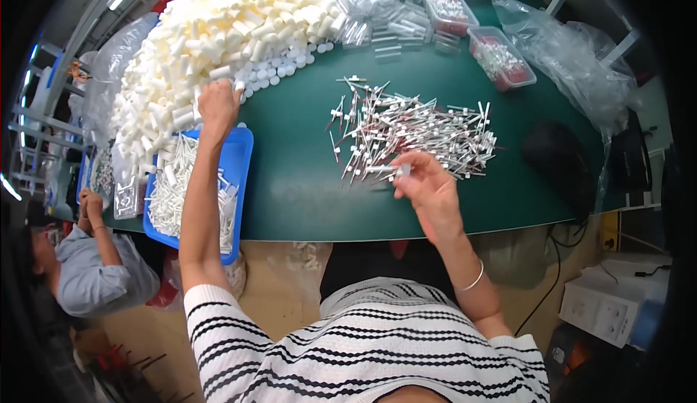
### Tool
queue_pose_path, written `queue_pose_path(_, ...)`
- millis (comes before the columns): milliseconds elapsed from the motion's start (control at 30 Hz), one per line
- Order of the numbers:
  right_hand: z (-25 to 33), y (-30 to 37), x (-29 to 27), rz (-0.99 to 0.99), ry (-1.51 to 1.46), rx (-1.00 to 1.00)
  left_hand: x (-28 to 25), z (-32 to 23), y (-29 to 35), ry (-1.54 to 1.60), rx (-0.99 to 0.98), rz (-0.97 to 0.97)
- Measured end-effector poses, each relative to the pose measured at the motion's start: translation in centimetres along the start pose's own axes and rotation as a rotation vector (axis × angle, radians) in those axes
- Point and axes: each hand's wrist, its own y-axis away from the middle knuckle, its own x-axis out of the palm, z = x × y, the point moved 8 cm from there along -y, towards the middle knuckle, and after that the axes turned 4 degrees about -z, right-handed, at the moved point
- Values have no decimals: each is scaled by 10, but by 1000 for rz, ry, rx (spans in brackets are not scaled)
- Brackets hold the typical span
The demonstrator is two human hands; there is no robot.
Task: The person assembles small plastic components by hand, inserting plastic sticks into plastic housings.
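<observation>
Over the dark green table (290, 178), in the head view, the left hand (218, 105) is bending its fingers down at the edge of a large heap of cream-coloured, foam-like cylinders (247, 25), its thumb side lying just beside small round, white translucent discs (274, 73). Its fingertips are hiding, so I cannot tell whether they are clamping anything. The left forearm is passing over a blue rectangular plastic tray (245, 167), which is holding many short, thin white sticks (165, 203).

On the right, the right hand (433, 196) is pinching a small, whitish translucent piece (404, 170) with thumb and forefinger together; its other fingers are curling loosely. That piece is hanging at the near edge of a loose pile of slender white and dark-red rods with white crosspieces (421, 131). Whether a rod beside the fingertips is joining it, I cannot tell.

Toward the far side, clear plastic tubes (399, 31) are lying near 2 transparent boxes (521, 79) with red and white contents. Crumpled clear plastic sheeting (563, 58) is spreading beyond them. At far left, 1 co-worker in a grey-blue shirt (102, 276) is sitting with both hands close together.
</observation>
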Motion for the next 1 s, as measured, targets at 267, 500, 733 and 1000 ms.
queue_pose_path(267, 0, 47, -37, 45, 66, 180, -26, -50, 29, 556, -92, 19)
queue_pose_path(500, 0, 35, -2, 65, -146, 78, -149, -223, 170, 1182, 91, 304)
queue_pose_path(733, -17, 51, -18, 68, -334, 238, -148, -228, 192, 1115, 189, 126)
queue_pose_path(1000, -16, 57, -12, 81, -198, 246, -168, -225, 194, 1015, 365, -107)
